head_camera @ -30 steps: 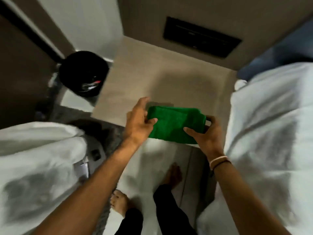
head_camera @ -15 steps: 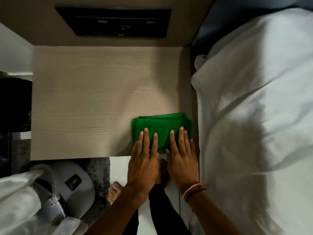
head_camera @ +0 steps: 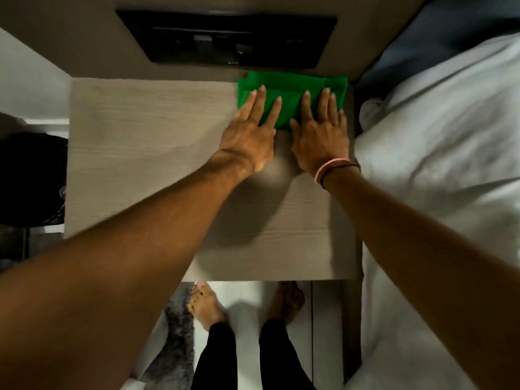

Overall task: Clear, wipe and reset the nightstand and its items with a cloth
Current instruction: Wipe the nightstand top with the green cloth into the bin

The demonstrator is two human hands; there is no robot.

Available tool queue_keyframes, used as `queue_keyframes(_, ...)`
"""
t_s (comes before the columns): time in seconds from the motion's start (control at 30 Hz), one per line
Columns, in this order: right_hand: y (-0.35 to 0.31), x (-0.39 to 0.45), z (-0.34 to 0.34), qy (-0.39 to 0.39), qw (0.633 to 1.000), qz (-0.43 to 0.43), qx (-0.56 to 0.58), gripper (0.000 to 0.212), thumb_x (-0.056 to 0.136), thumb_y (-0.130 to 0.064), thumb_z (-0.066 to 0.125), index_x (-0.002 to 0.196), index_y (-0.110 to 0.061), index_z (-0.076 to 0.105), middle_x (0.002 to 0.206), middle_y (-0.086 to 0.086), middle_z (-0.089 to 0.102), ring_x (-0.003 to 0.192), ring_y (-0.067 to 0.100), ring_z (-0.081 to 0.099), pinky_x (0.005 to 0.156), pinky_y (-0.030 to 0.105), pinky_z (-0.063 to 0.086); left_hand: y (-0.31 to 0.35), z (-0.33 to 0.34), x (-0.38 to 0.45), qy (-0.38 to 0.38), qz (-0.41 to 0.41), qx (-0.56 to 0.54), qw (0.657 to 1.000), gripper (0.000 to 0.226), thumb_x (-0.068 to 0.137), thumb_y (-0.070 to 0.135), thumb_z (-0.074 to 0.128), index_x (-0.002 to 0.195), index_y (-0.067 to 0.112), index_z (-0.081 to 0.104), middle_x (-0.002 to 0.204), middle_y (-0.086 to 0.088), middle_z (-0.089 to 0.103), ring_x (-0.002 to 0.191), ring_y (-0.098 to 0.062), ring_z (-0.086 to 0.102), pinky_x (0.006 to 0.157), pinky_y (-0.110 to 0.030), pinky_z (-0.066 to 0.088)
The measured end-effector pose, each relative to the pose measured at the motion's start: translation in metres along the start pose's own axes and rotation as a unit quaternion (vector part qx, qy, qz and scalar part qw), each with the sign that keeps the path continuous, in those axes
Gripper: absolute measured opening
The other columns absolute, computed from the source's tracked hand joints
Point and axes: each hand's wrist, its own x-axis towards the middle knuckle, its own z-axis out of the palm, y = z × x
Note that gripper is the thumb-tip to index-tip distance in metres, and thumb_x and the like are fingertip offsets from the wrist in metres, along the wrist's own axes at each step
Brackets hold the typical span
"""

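A folded green cloth (head_camera: 292, 87) lies at the far right corner of the pale wood nightstand top (head_camera: 140, 164), against the back wall. My left hand (head_camera: 250, 133) and my right hand (head_camera: 319, 136) rest side by side on its near half. Both palms are flat and the fingers are spread, pressing down on the cloth rather than gripping it. Apart from the cloth, nothing stands on the nightstand top.
A black switch panel (head_camera: 225, 38) is set in the wall right behind the cloth. White bedding (head_camera: 436, 164) borders the nightstand on the right. A black bin (head_camera: 28, 178) stands at the left. My bare feet and a grey rug (head_camera: 174, 342) are below the front edge.
Both hands have slid the cloth from the front right edge of the nightstand straight back to the far right corner by the wall. A second ago they held it in the air.
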Motion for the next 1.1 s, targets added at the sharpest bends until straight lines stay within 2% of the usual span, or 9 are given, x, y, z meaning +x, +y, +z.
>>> queue_keyframes(0.17,-0.002,-0.046,0.022,0.021,0.999,-0.023,0.009,0.063,0.106,-0.045,0.027,0.160,-0.020,0.007,0.168,0.017,-0.001,0.157,0.031,0.000,0.128,0.045,0.005,-0.003,0.022,-0.049,0.042,-0.002,-0.023,0.999,0.060,0.103,0.033,0.029,0.157,0.017,0.009,0.166,-0.015,-0.002,0.154,-0.030,-0.002,0.126,-0.043,0.015)
queue_keyframes(0.3,-0.020,-0.127,0.056,0.039,0.998,-0.042,0.008,0.066,0.104,-0.049,0.034,0.159,-0.016,0.019,0.166,0.020,0.012,0.155,0.034,0.011,0.127,0.048,0.011,-0.013,0.060,-0.132,0.051,0.019,-0.003,0.999,0.058,0.105,0.036,0.018,0.156,0.012,0.008,0.164,-0.022,0.001,0.153,-0.035,-0.001,0.124,-0.046,0.012)
queue_keyframes(0.37,-0.026,-0.173,0.074,0.031,0.999,-0.034,0.000,0.067,0.102,-0.051,0.040,0.156,-0.013,0.030,0.163,0.023,0.022,0.153,0.036,0.020,0.126,0.050,0.017,-0.013,0.082,-0.178,0.042,0.017,-0.009,0.999,0.058,0.106,0.037,0.021,0.156,0.010,0.010,0.163,-0.023,0.003,0.153,-0.037,0.000,0.124,-0.048,0.013)
queue_keyframes(0.5,-0.047,-0.249,0.101,0.000,0.999,-0.036,-0.036,0.062,0.097,-0.050,0.046,0.145,-0.010,0.048,0.149,0.027,0.044,0.138,0.041,0.045,0.120,0.054,0.029,-0.027,0.115,-0.268,0.035,0.008,0.000,0.999,0.058,0.106,0.037,0.033,0.155,0.010,0.016,0.163,-0.022,0.013,0.153,-0.036,0.010,0.121,-0.048,0.026)
queue_keyframes(0.6,-0.065,-0.275,0.115,-0.009,0.995,-0.078,-0.062,0.068,0.098,-0.051,0.041,0.149,-0.006,0.040,0.157,0.023,0.036,0.146,0.036,0.037,0.122,0.050,0.022,-0.045,0.122,-0.300,0.037,0.003,0.011,0.999,0.058,0.106,0.036,0.039,0.154,0.007,0.022,0.161,-0.024,0.021,0.151,-0.036,0.019,0.120,-0.046,0.030)
queue_keyframes(0.73,-0.085,-0.262,0.121,-0.016,0.995,-0.091,-0.046,0.078,0.101,-0.059,0.029,0.157,-0.005,0.020,0.166,0.019,0.014,0.155,0.032,0.016,0.124,0.048,0.019,-0.073,0.113,-0.281,0.006,0.012,0.031,0.999,0.064,0.104,0.040,0.034,0.155,0.008,0.016,0.163,-0.022,0.014,0.151,-0.035,0.016,0.121,-0.045,0.029)
queue_keyframes(0.9,-0.123,-0.165,0.094,0.067,0.995,-0.072,0.003,0.075,0.101,-0.056,0.035,0.156,-0.006,0.025,0.165,0.020,0.020,0.154,0.034,0.018,0.125,0.047,0.019,-0.119,0.060,-0.187,0.045,0.040,0.056,0.997,0.061,0.104,0.040,0.025,0.155,0.009,0.017,0.163,-0.022,0.015,0.152,-0.035,0.015,0.122,-0.047,0.026)
queue_keyframes(1.0,-0.150,-0.078,0.063,0.069,0.995,-0.073,0.018,0.071,0.102,-0.055,0.031,0.159,-0.015,0.018,0.166,0.018,0.015,0.155,0.033,0.013,0.126,0.045,0.013,-0.155,0.014,-0.108,0.051,0.032,0.051,0.997,0.062,0.104,0.040,0.026,0.156,0.011,0.010,0.165,-0.020,0.003,0.154,-0.032,0.004,0.124,-0.046,0.017)
queue_keyframes(1.1,-0.169,-0.008,0.033,0.093,0.993,-0.069,-0.003,0.066,0.101,-0.057,0.029,0.157,-0.022,0.026,0.162,0.021,0.024,0.150,0.036,0.025,0.121,0.046,0.021,-0.178,-0.021,-0.058,0.031,0.018,0.051,0.998,0.063,0.104,0.040,0.027,0.156,0.012,0.007,0.166,-0.016,-0.005,0.154,-0.030,-0.002,0.125,-0.045,0.015)
